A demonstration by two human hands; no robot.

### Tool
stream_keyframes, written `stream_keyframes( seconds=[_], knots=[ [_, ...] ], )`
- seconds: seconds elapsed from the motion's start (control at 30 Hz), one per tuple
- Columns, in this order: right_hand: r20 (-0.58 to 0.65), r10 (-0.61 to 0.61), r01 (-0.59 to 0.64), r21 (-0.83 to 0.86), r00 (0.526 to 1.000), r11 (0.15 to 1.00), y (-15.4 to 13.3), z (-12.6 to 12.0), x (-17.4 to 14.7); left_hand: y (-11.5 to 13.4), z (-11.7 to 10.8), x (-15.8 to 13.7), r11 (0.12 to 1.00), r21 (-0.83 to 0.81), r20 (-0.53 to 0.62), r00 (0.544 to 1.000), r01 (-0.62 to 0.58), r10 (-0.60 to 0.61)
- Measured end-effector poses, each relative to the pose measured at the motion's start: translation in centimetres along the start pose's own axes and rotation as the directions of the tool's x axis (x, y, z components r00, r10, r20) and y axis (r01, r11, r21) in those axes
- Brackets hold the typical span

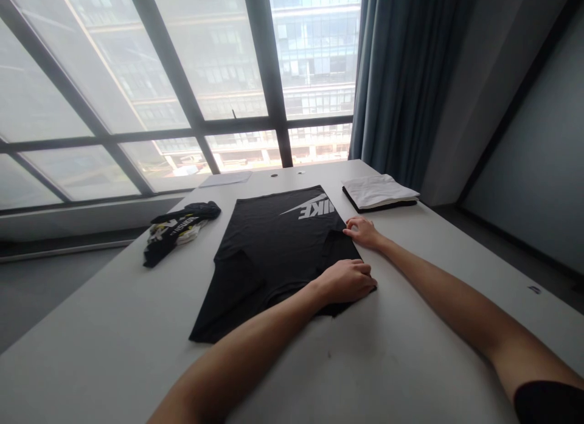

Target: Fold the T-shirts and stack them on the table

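A black T-shirt (274,241) lies spread on the white table, its collar toward me and its white NIKE print near the far right corner. My left hand (349,281) reaches across the shirt, fingers curled over the right sleeve's near edge. Farther up the right side, my right hand (362,232) pinches the shirt's edge close to where the sleeve begins. Part of that sleeve and the collar are hidden behind my left hand and forearm. The shirt's left sleeve lies flat, pointing toward me.
A crumpled dark garment (180,226) with white and yellow parts lies at the left table edge. Folded white and black cloths (378,191) are stacked at the back right. The white table (438,278) stands by large windows and a blue-grey curtain (401,77).
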State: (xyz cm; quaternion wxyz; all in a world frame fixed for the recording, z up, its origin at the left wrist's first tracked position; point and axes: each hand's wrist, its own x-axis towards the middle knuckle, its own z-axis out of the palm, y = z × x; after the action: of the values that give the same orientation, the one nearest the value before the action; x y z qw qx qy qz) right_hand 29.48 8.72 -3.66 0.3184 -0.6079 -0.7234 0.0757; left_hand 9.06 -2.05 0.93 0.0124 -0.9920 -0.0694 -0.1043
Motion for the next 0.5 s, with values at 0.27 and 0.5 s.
stream_keyframes(
  seconds=[0.27,0.5],
  knots=[
    [-0.027,0.065,-0.064,0.011,0.998,0.998,0.1,0.2,0.4,0.1,0.0,0.1,0.973,-0.08,-0.124,0.967,0.216,-0.225],
    [-0.11,0.003,0.002,0.051,0.994,0.999,0.3,0.2,0.3,-0.6,2.2,-0.3,0.778,-0.05,-0.024,0.778,0.627,-0.628]
  ],
)
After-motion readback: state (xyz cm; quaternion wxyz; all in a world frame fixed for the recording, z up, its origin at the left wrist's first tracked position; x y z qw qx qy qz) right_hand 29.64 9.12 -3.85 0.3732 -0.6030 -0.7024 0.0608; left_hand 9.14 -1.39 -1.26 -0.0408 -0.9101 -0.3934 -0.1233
